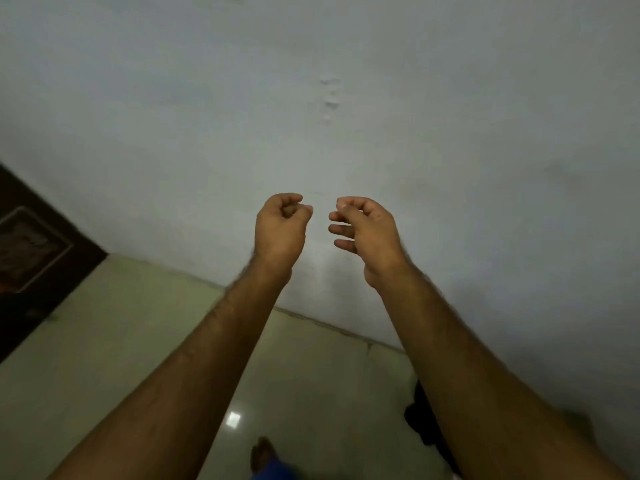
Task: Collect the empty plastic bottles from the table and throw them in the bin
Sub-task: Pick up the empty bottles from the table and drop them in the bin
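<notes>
No bottle, table or bin shows in the head view. Both my arms reach forward at chest height toward a plain pale wall. My left hand (281, 226) has its fingers curled into a loose fist with nothing in it. My right hand (363, 230) hangs a short gap to its right, fingers bent and slightly apart, also holding nothing. The two hands do not touch.
A pale grey wall (346, 98) fills the upper view and meets a glossy cream tiled floor (121, 341). A dark wooden door (31, 258) stands at the left. A dark object (420, 417) lies on the floor by the wall. My bare foot (263, 455) shows at the bottom.
</notes>
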Motion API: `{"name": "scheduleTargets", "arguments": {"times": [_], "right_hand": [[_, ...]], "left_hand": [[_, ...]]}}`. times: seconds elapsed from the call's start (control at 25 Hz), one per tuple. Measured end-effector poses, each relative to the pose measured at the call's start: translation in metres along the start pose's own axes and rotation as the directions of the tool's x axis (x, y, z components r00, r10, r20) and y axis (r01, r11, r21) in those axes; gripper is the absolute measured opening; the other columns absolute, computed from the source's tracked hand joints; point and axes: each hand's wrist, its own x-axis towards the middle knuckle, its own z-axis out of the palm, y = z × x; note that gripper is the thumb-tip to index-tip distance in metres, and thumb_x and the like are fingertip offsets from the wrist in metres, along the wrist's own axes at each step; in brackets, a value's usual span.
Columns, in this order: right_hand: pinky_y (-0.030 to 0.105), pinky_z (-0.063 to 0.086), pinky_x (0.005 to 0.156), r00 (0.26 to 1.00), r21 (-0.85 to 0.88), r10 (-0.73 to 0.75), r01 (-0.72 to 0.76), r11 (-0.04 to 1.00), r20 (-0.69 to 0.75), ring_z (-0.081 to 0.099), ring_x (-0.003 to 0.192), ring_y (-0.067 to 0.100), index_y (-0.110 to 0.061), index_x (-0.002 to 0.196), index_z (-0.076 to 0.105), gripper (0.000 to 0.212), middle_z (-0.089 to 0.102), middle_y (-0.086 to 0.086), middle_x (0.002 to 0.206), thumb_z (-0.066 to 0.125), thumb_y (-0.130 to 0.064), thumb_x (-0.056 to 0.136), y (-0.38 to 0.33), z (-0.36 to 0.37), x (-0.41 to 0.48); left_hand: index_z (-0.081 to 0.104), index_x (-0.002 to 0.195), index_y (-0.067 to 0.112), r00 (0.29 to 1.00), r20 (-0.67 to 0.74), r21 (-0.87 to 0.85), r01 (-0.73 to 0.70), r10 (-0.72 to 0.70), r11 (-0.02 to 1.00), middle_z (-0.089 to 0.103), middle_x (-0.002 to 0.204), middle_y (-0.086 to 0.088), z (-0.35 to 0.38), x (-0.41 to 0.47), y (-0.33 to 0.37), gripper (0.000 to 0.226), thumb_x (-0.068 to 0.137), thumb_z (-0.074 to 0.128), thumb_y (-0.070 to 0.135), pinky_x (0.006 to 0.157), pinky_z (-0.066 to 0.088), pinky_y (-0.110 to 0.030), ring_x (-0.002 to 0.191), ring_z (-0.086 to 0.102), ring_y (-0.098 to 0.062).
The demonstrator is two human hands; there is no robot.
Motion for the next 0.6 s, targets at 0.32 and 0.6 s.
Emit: {"name": "scheduleTargets", "arguments": {"times": [0.32, 0.6], "right_hand": [[0.036, 0.060, 0.079, 0.899, -0.047, -0.111, 0.145, 0.988, 0.425, 0.071, 0.088, 0.016, -0.022, 0.106, 0.068, 0.013, 0.074, 0.001, 0.099, 0.062, -0.029, 0.096, -0.071, 0.315, 0.001], [0.030, 0.060, 0.075, 0.674, -0.035, -0.130, 0.226, 0.974, 0.727, 0.071, 0.094, 0.016, -0.023, 0.111, 0.065, 0.019, 0.073, -0.001, 0.100, 0.054, -0.033, 0.101, -0.082, 0.560, -0.044]], "left_hand": [[0.062, 0.119, 0.017, 0.891, -0.446, -0.042, -0.111, 0.081, 0.993, 0.069, 0.110, -0.004, -0.303, 0.074, 0.061, 0.028, 0.091, 0.063, 0.020, 0.087, 0.053, -0.031, 0.105, 0.065, -0.017], [0.062, 0.119, 0.021, 0.622, -0.782, -0.052, -0.131, 0.041, 0.990, 0.069, 0.108, 0.003, -0.533, 0.079, 0.071, 0.027, 0.093, 0.063, 0.019, 0.070, 0.053, -0.025, 0.099, 0.066, -0.012]]}}
